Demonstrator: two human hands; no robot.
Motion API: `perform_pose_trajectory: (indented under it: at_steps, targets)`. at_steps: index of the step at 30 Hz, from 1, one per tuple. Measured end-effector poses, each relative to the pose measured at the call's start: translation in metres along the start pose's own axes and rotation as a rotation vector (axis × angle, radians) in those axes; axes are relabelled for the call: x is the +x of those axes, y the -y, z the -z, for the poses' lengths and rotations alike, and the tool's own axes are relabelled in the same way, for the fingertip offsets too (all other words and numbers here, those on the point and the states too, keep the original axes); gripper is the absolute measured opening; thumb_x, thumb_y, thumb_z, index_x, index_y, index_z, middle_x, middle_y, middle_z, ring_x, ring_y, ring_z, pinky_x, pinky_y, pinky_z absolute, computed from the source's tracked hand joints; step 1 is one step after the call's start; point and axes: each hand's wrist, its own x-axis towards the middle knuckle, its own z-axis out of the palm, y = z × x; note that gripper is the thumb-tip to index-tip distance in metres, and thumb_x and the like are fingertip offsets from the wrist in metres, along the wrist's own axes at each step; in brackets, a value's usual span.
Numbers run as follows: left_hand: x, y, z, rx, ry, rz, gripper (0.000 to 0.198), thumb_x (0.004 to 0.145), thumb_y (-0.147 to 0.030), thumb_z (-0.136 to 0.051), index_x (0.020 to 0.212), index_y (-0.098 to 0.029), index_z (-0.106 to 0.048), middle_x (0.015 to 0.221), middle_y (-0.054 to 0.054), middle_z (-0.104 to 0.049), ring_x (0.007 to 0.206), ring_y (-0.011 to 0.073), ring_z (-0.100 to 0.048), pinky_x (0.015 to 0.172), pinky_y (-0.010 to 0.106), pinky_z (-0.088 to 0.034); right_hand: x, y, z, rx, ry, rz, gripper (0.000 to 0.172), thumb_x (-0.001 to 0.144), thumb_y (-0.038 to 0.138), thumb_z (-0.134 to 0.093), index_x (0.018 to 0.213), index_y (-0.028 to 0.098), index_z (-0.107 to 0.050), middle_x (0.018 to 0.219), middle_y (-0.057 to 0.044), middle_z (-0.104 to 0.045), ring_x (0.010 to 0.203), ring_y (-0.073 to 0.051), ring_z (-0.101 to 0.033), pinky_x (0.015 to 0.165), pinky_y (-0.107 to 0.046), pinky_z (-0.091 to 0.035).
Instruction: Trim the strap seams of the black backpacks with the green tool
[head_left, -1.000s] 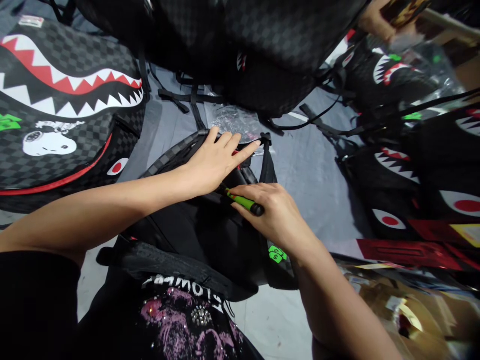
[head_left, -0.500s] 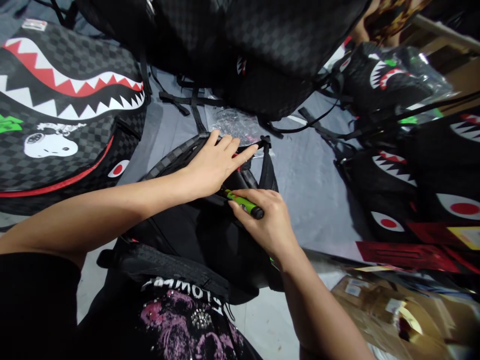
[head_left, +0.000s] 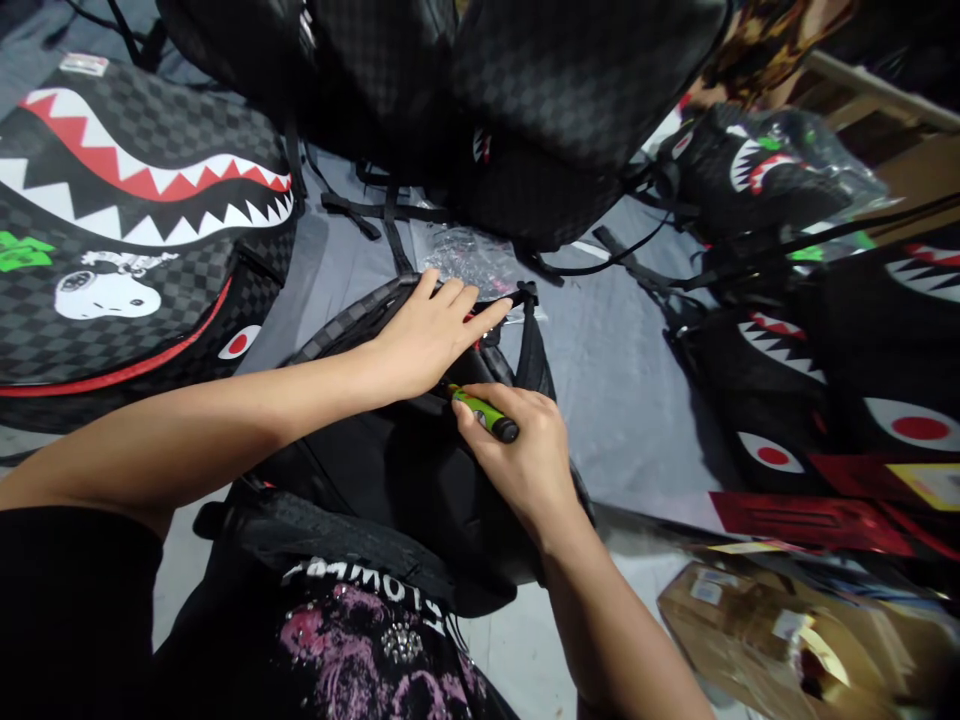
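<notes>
A black backpack (head_left: 420,480) with a checkered edge rests between my body and the grey-covered table. My left hand (head_left: 427,335) lies on its upper edge, fingers spread, pressing on the fabric. Closed around a green tool handle with a black end (head_left: 487,415), my right hand (head_left: 529,440) is just below and to the right of the left one. The tool's tip is hidden at the backpack, under my left hand. A black strap (head_left: 532,345) loops up beside the hands.
A checkered backpack with shark teeth (head_left: 157,190) lies at left. Dark bags (head_left: 555,90) hang over the far side of the grey cloth (head_left: 622,370). More shark-face bags (head_left: 772,390) stand at right, with a cardboard box (head_left: 750,620) below. Clear plastic (head_left: 465,250) lies beyond the hands.
My right hand and the green-handled tool have moved slightly left and down. My left hand stays on the backpack's edge. The view has shifted a little.
</notes>
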Motion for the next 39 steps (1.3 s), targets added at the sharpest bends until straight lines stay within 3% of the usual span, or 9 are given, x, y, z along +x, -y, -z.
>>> perform_pose_trajectory:
  at_steps: [11,17,26,30,33,36,39]
  targets:
    - [-0.001,0.000,0.000,0.001,0.003,0.004,0.070,0.093,-0.024,-0.051,0.157,-0.015,-0.023,0.147,0.017,-0.048,0.133,0.0321,-0.044,0.114,0.048,-0.024,-0.004,-0.008,-0.001,0.172,0.010,-0.039,0.017,0.087,0.028,-0.065,0.102,0.025,-0.073,0.103,-0.004,-0.078,0.096,-0.025,-0.073,0.091,-0.044,-0.053]
    - [-0.002,0.000,-0.001,0.007,-0.017,-0.001,0.068,0.093,-0.024,-0.051,0.156,-0.016,-0.025,0.146,0.017,-0.049,0.133,0.0316,-0.044,0.114,0.049,-0.025,0.000,-0.006,0.002,0.078,0.035,-0.018,0.015,0.086,0.026,-0.066,0.099,0.025,-0.074,0.100,-0.004,-0.079,0.095,-0.026,-0.072,0.092,-0.047,-0.050]
    - [0.000,-0.001,-0.002,0.012,0.011,0.007,0.076,0.090,-0.026,-0.059,0.157,-0.016,-0.024,0.148,0.017,-0.048,0.133,0.0315,-0.044,0.115,0.048,-0.025,0.002,-0.003,0.001,0.123,0.059,0.000,0.017,0.086,0.025,-0.064,0.100,0.025,-0.074,0.098,-0.003,-0.079,0.086,-0.024,-0.074,0.084,-0.040,-0.054]
    - [0.000,0.004,0.013,0.019,0.091,-0.001,0.099,0.081,-0.035,-0.074,0.159,-0.018,-0.015,0.158,0.020,-0.034,0.141,0.0345,-0.037,0.117,0.051,-0.024,-0.004,-0.003,0.007,0.115,0.089,-0.039,0.017,0.087,0.024,-0.062,0.099,0.025,-0.074,0.097,-0.003,-0.079,0.086,-0.026,-0.075,0.081,-0.039,-0.056]
    - [-0.007,0.014,0.032,-0.009,0.248,0.070,0.120,0.070,-0.041,-0.083,0.160,-0.021,-0.006,0.165,0.023,-0.014,0.147,0.0427,-0.026,0.113,0.057,-0.031,-0.008,-0.001,0.008,0.163,0.065,-0.009,0.016,0.088,0.024,-0.063,0.100,0.024,-0.073,0.100,-0.003,-0.079,0.088,-0.024,-0.075,0.081,-0.038,-0.055]
    - [-0.019,0.022,0.048,-0.041,0.355,0.174,0.126,0.067,-0.039,-0.085,0.160,-0.026,-0.001,0.167,0.022,-0.005,0.142,0.0463,-0.032,0.102,0.054,-0.046,-0.009,0.007,-0.002,0.236,-0.013,0.040,0.016,0.090,0.027,-0.063,0.102,0.025,-0.072,0.102,-0.002,-0.079,0.085,-0.022,-0.074,0.080,-0.036,-0.053]
    - [-0.032,0.018,0.056,0.000,0.345,0.190,0.126,0.068,-0.029,-0.084,0.160,-0.027,0.001,0.167,0.022,-0.003,0.138,0.0455,-0.036,0.095,0.051,-0.052,-0.008,0.021,-0.020,0.248,-0.124,0.096,0.016,0.089,0.029,-0.065,0.103,0.025,-0.072,0.101,-0.003,-0.079,0.080,-0.021,-0.073,0.081,-0.039,-0.049]
